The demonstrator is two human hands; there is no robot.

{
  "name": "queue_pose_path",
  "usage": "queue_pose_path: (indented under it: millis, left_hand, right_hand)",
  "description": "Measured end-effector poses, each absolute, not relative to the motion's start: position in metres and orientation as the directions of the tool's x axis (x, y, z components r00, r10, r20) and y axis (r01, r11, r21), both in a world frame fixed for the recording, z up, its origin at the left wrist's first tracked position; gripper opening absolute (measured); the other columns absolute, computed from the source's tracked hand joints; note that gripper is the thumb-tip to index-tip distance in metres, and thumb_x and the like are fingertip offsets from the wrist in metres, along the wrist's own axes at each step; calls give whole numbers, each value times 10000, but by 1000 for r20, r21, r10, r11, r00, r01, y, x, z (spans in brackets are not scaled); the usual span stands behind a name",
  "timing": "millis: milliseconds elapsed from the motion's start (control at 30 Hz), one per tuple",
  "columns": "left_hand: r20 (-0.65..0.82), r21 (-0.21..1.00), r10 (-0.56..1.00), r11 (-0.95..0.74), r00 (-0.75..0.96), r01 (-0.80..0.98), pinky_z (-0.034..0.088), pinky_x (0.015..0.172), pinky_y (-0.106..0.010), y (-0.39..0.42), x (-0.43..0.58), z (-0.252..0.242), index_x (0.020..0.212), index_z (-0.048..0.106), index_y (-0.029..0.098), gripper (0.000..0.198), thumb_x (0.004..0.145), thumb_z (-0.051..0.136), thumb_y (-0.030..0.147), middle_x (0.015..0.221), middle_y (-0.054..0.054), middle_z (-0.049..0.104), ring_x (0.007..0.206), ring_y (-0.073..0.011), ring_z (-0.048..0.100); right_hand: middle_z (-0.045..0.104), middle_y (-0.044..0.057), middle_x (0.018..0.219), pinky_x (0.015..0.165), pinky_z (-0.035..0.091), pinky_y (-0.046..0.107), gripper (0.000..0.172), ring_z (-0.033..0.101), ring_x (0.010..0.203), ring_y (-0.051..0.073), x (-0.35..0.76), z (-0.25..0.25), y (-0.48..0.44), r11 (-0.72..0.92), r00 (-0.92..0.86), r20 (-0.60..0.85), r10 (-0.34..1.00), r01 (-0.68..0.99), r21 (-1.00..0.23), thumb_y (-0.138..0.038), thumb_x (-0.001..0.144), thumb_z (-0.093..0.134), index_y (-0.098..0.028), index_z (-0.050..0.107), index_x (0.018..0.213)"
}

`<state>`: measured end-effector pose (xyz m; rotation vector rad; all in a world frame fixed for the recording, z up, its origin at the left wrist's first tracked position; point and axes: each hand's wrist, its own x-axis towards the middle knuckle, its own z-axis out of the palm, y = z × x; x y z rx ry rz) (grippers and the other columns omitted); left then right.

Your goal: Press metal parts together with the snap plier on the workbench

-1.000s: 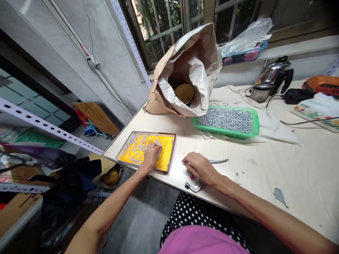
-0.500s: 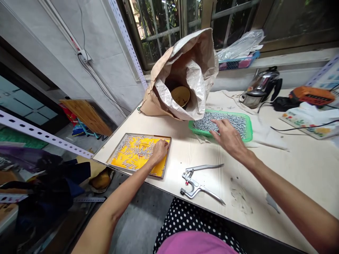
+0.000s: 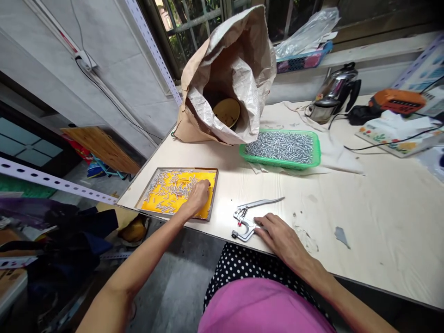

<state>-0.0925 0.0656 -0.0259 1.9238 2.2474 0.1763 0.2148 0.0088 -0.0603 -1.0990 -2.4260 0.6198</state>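
Observation:
My left hand is closed over the right side of a shallow tray; what its fingertips pinch, if anything, is hidden. Small silver metal pins lie scattered on the tray's yellow lining. My right hand is at a pair of silver snap pliers near the table's front edge. Its thumb and fingers close around the lower handle, most of which they cover. The pliers lie flat, their handles spread and their C-shaped jaw toward the left.
A green plastic basket full of similar metal pins stands behind. Beside it leans a large open paper sack with a yellowish round container inside. A metal kettle, a cup and an orange tool are at the back right.
My right hand has moved from the green basket down to the pliers and taken their lower handle. My left hand stays closed in the tray. The whole view has shifted slightly.

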Motion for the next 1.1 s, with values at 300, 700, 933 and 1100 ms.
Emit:
queue_pose_path:
  millis: [300,700,933,1100]
  left_hand:
    - [-123,196,969,235,-214,952,490,758,-274,62,-95,-22,826,711,117,117,842,603,161,880,-101,728,851,-214,671]
    - [-42,463,997,76,-64,883,517,806,-299,24,-46,7,1035,730,145,247,874,567,237,971,-94,738,839,-202,686]
    - [-425,724,905,333,10,603,384,470,-199,-5,-9,-12,862,689,122,227,776,633,324,615,2,624,466,-91,505]
    - [-497,731,868,410,13,545,310,457,-199,-8,-12,-30,782,668,128,345,714,674,466,525,37,534,454,-79,421]
  right_hand:
    - [595,89,954,762,499,360,236,594,859,222,214,-66,3,617,-583,237,777,632,-469,-268,966,503,-179,633,1141]
    - [599,79,966,752,426,336,189,542,863,217,211,-66,0,595,-558,217,801,705,-386,-231,967,517,-192,662,1080]
    - [603,69,965,751,404,333,184,526,885,212,213,-68,-1,586,-540,235,808,695,-417,-247,961,538,-186,658,1086]
    - [599,74,967,746,399,330,193,523,876,209,212,-70,-1,576,-524,245,816,695,-431,-257,969,522,-186,661,1082]
